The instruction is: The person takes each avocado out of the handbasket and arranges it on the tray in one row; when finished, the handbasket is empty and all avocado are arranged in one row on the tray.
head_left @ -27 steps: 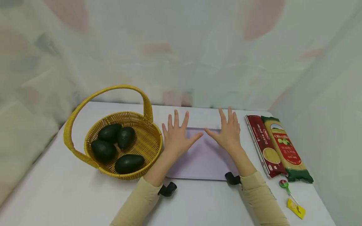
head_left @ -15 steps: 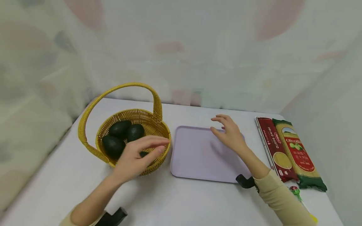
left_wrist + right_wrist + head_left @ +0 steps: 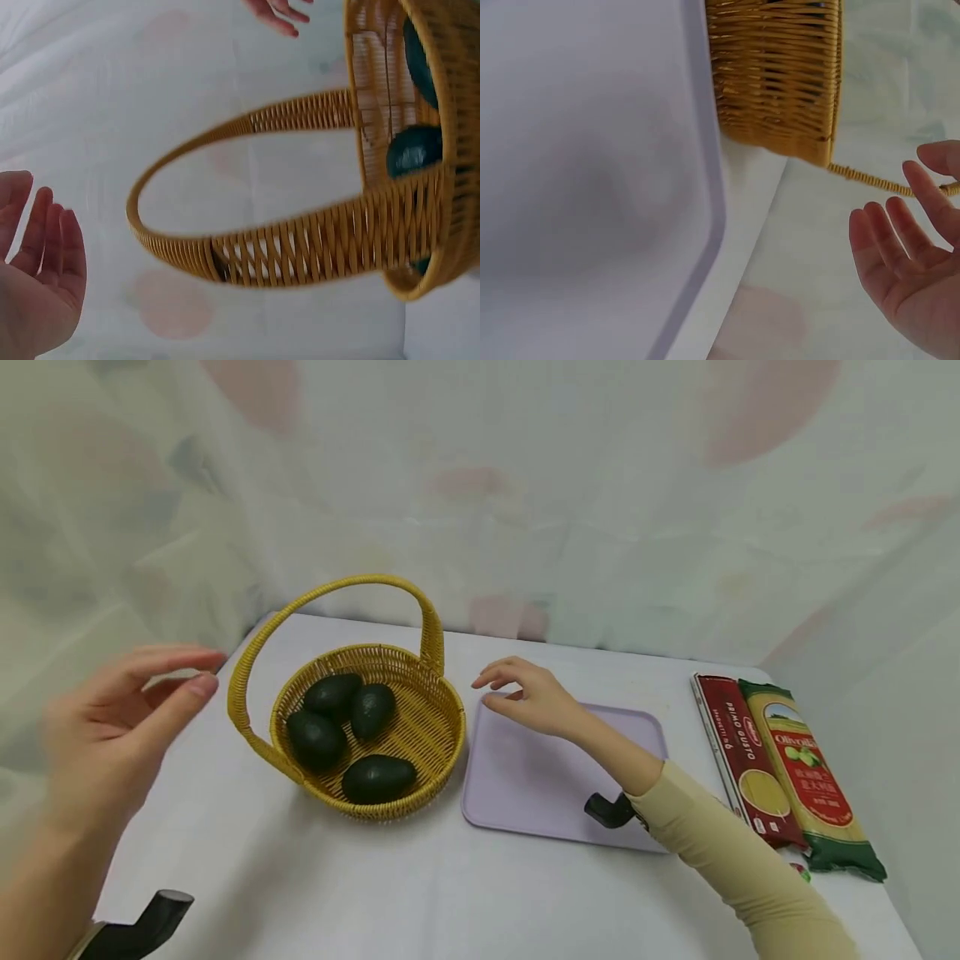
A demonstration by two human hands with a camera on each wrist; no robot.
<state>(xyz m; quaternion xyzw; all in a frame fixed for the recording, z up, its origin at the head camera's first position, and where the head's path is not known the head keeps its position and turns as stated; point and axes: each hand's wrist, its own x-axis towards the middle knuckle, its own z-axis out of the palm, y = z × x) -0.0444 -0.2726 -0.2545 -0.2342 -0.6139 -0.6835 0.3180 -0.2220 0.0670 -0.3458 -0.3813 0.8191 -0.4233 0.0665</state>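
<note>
A yellow wicker basket (image 3: 420, 693) with a tall arched handle (image 3: 258, 652) stands left of centre in the head view, holding several dark green avocados (image 3: 378, 778). My left hand (image 3: 112, 735) hovers to the left of the basket, its fingers loosely bent and thumb apart, holding nothing. In the left wrist view the handle shows close to that hand (image 3: 41, 277). Over the back left corner of a lilac tray (image 3: 525, 777) is my right hand (image 3: 536, 697), fingers relaxed and pointing toward the basket, with nothing in its grasp.
On the right lie a red spaghetti pack (image 3: 750, 760) and a green-ended pasta bag (image 3: 813, 777). A lollipop (image 3: 801, 871) peeks out below them, partly behind the right sleeve. A pale curtain (image 3: 480, 510) hangs behind the white table (image 3: 375, 885).
My left hand has swung left across the basket to its far side. The right hand has moved left across the tray toward the basket. Spread fingers have relaxed, and the head view has shifted.
</note>
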